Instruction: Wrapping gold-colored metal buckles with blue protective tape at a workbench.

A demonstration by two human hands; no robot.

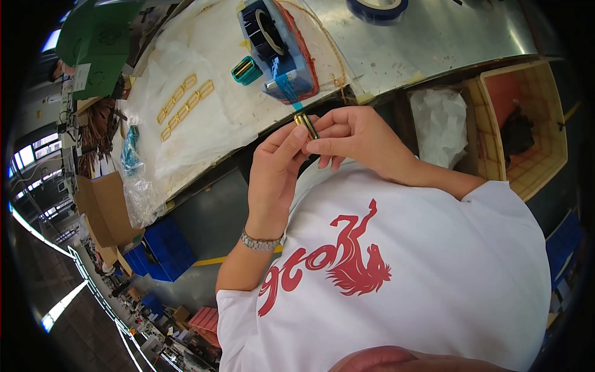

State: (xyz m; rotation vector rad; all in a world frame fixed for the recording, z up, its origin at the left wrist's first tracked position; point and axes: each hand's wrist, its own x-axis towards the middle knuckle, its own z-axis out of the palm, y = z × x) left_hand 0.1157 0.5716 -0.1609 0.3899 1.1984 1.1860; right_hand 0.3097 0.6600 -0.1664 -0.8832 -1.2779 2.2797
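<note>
Between both hands is a narrow gold metal piece with a dark band [306,126], apparently rectangular like the frames on the table. My left hand [277,155] pinches it between thumb and fingers, and my right hand [347,137] grips it from the other side. A strip of blue tape [288,87] runs from the blue tape dispenser [305,67] down to the piece. Left of the dispenser lies a small gold bundle wrapped in teal tape [246,70]. Gold rectangular frames [186,106] lie in two slanting rows on the white-covered table [217,127].
A roll of blue tape [379,8] lies on the metal surface [434,46] at the far right. Below the table edge stands an open wooden box [555,118] beside a white plastic bag [439,127]. At left are crumpled clear plastic [144,198], a cardboard box [108,208] and a blue bin [168,251].
</note>
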